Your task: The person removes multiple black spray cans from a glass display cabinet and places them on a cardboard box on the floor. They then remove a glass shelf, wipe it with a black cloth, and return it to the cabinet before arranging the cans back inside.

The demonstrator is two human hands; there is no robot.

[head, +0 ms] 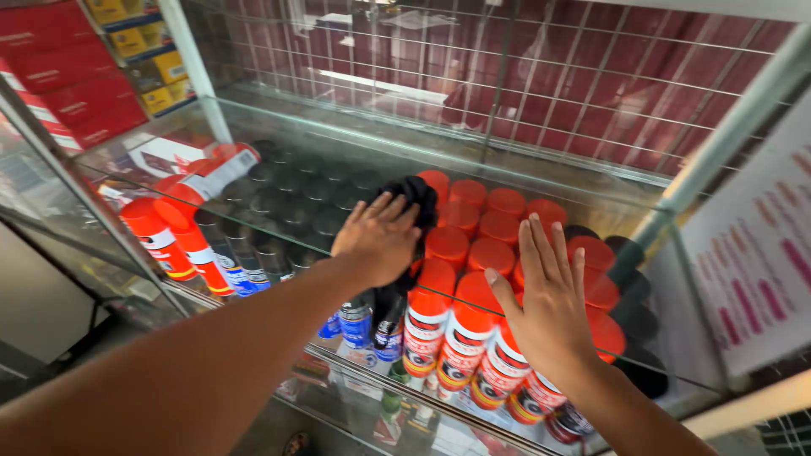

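While left hand (378,239) grip seemingly bunches black cloth (414,198) underneath, right hand (549,295) flat, empty

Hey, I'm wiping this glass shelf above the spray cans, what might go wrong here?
Your right hand is pressing flat on the glass shelf; leaning hard might crack or shift it. The black cloth under your left hand bunches by the orange-capped cans packed just below, and could snag there.

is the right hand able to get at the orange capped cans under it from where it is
Probably not from above. The right hand lies flat on the glass shelf, and the orange-capped spray cans stand beneath that pane, so the glass blocks it. The left hand presses a black cloth on the same pane.
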